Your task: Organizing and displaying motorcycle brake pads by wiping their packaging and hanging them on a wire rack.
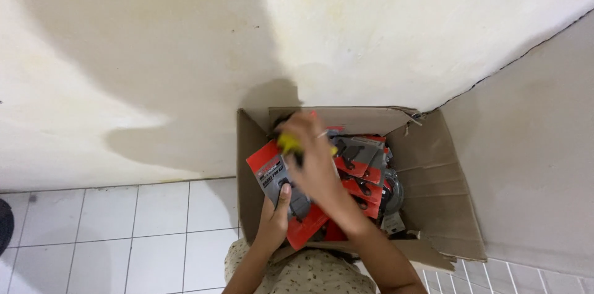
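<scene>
Head view: open cardboard box [433,176] sits on the white tiled floor [124,232], pushed into the corner where two cream walls meet, flaps folded outward so the contents stay reachable from above. Left hand [276,217] holds a red blister-card pack [272,173] up at the box's left wall, fingers clamped on its near edge, thumb across the face, so the card tilts toward the camera. Right hand [315,158] is over the same pack, motion-blurred; fingers look closed on a small yellow object [288,142], possibly a marker or tool, hard to tell. Inside the box: more red-and-grey carded packs [362,161] stacked loosely and overlapping, filling the left and middle; right side mostly bare cardboard.
</scene>
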